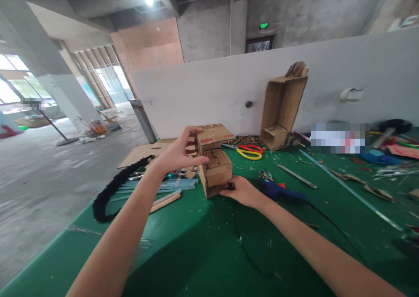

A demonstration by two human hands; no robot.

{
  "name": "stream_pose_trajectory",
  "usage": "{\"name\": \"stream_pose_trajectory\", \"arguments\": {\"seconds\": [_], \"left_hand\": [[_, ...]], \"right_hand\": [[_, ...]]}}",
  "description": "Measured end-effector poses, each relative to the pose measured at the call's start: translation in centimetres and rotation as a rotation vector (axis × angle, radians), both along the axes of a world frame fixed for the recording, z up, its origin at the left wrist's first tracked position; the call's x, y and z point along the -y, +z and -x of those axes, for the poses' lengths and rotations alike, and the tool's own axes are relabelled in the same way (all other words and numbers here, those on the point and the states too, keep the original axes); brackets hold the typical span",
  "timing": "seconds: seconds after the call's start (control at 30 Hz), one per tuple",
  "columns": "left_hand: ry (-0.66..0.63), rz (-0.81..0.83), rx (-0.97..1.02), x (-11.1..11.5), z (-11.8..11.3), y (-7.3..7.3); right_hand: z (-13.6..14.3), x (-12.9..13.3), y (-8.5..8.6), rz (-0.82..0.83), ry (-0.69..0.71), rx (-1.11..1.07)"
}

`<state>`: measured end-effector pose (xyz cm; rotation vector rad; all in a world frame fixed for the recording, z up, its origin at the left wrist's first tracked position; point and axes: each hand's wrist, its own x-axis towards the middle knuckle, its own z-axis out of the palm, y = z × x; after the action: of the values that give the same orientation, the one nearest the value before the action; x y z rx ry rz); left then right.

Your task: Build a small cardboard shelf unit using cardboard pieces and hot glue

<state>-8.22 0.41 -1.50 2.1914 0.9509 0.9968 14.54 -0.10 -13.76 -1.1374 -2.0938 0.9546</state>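
Observation:
A small cardboard structure [220,175] with a boxy step and an overhanging top stands tilted just above or on the green table. My left hand [183,151] grips its left side, thumb in front and fingers behind the top. A thin black loop [214,153] pokes out above the step. At the lower right corner, my right hand [240,191] pinches a small dark piece against the cardboard's base. Below that hand a black cable [244,244] trails over the table; whether it joins the dark piece is unclear. Right of the hand lies a blue glue gun [283,192].
Yellow-and-red-handled scissors [250,152] lie behind the structure. A tall open cardboard box [283,109] leans by the white partition [203,92]. At left are blue glue sticks [163,185] and a fuzzy black strip [101,201]. A metal ruler [296,175] lies right.

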Motion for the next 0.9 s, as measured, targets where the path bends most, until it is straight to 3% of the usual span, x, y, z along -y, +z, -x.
{"name": "stream_pose_trajectory", "arguments": {"seconds": [0.1, 0.2, 0.3, 0.43, 0.53, 0.63, 0.77, 0.9], "left_hand": [[0.001, 0.008, 0.011, -0.1, 0.1, -0.1], [-0.002, -0.002, 0.033, -0.1, 0.1, -0.2], [-0.017, -0.003, 0.039, -0.2, 0.1, -0.3], [-0.032, 0.0, 0.037, -0.3, 0.1, -0.3], [-0.038, -0.002, 0.029, -0.3, 0.1, -0.3], [-0.021, -0.017, 0.021, -0.3, 0.2, -0.2], [-0.004, -0.02, 0.063, -0.2, 0.3, -0.3], [0.007, -0.057, 0.269, -0.8, 0.4, -0.8]], "right_hand": [[-1.2, -0.3, 1.5, 0.102, 0.076, 0.039], [-2.6, -0.3, 4.1, 0.127, 0.092, 0.21], [-3.1, 0.7, 7.3, -0.119, -0.039, 0.389], [-1.4, 2.9, 10.3, -0.427, -0.227, 0.294], [0.3, 3.6, 10.6, -0.525, -0.253, 0.213], [0.7, 3.3, 9.7, -0.535, -0.192, 0.264], [-0.6, 2.2, 8.5, -0.421, -0.17, 0.267], [-2.4, 1.4, 8.8, -0.335, -0.211, 0.167]]}}
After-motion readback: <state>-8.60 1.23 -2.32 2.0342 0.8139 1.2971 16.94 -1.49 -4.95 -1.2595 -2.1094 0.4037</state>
